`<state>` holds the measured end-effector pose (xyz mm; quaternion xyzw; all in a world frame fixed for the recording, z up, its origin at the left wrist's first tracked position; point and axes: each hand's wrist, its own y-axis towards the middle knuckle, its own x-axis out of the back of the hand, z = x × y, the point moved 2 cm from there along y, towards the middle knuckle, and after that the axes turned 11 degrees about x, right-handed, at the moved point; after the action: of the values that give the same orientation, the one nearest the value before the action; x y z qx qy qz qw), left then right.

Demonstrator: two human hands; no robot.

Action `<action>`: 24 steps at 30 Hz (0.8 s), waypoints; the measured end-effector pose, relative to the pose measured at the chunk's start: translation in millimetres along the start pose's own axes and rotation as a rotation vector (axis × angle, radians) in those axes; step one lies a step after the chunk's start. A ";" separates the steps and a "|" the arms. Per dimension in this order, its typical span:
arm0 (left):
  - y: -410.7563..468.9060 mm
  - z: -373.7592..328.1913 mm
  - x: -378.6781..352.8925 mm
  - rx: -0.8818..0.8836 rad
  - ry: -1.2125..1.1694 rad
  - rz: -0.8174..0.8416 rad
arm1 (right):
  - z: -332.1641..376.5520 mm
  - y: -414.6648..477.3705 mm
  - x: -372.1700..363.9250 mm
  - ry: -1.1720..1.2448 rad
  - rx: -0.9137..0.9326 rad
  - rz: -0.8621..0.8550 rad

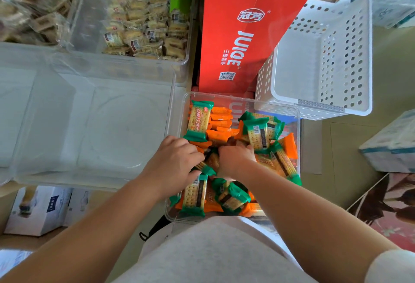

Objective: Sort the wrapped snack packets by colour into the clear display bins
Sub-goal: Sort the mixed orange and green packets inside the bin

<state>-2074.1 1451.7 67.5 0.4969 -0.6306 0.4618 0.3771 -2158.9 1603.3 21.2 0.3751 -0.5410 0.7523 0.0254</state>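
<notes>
Your left hand (175, 161) curls round packets (198, 121) in the mixed bin (247, 100); the right hand's (235, 159) grip is hidden. Grabbing blind, you may carry orange among green to the empty bin (112, 125).

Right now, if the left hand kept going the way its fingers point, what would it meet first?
The left hand points rightward into the mixed packets, so those packets come first, then probably the right hand just beyond, though depth is unclear.
</notes>
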 end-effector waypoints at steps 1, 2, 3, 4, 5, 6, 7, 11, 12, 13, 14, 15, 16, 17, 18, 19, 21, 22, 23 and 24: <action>0.5 0.1 0.1 -0.004 -0.003 -0.003 | -3.0 -2.2 1.3 0.052 0.008 -0.028; 1.4 0.4 -0.1 -0.008 -0.004 -0.009 | -6.3 -5.7 3.7 0.104 0.025 -0.065; 2.2 1.0 -0.8 -0.012 -0.003 -0.018 | -9.9 -10.7 6.5 0.156 0.047 -0.101; 2.9 1.4 -1.7 -0.014 -0.001 -0.025 | -13.6 -16.8 10.3 0.205 0.073 -0.138; 3.6 1.7 -2.7 -0.015 0.002 -0.030 | -17.4 -23.8 15.0 0.249 0.098 -0.182; 4.5 1.7 -3.7 -0.011 0.004 -0.036 | -22.4 -29.7 19.2 0.290 0.117 -0.225; 5.8 1.7 -4.2 -0.004 0.002 -0.042 | -27.9 -35.9 23.5 0.326 0.134 -0.263; 15.3 -2.8 2.5 0.073 -0.141 -0.085 | -49.9 -55.6 43.2 0.540 0.183 -0.394; 18.2 -4.1 6.1 0.124 -0.223 -0.092 | -54.6 -58.1 48.2 0.624 0.177 -0.437; 20.9 -4.8 9.3 0.191 -0.311 -0.102 | -59.6 -58.7 52.5 0.711 0.162 -0.491; 24.1 -4.8 12.3 0.269 -0.389 -0.122 | -64.4 -57.8 56.3 0.804 0.144 -0.544; 27.9 -5.1 16.2 0.347 -0.445 -0.155 | -68.0 -56.7 60.1 0.901 0.128 -0.592; 33.3 -4.9 19.3 0.412 -0.481 -0.185 | -70.9 -54.6 63.1 0.973 0.114 -0.633; 39.7 -5.1 21.8 0.452 -0.506 -0.208 | -72.8 -53.0 66.1 1.012 0.106 -0.668; 47.2 -5.7 24.1 0.466 -0.518 -0.222 | -73.3 -51.2 68.6 1.028 0.105 -0.685; 54.6 -6.3 25.8 0.463 -0.513 -0.229 | -72.8 -48.2 69.5 1.041 0.104 -0.686; 68.0 -5.4 28.4 0.418 -0.428 -0.242 | -67.8 -42.9 70.7 1.082 0.124 -0.670; 73.4 -3.8 28.8 0.373 -0.332 -0.248 | -64.5 -39.8 70.6 1.100 0.141 -0.661; 76.5 -2.3 28.6 0.321 -0.214 -0.244 | -60.6 -35.9 69.9 1.114 0.158 -0.650; 78.4 0.1 27.6 0.279 -0.103 -0.238 | -57.0 -30.9 68.2 1.122 0.167 -0.640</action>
<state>-2156.7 1450.1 76.9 0.6385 -0.5156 0.4707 0.3238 -2224.7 1638.4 78.5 0.0684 -0.2466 0.8288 0.4976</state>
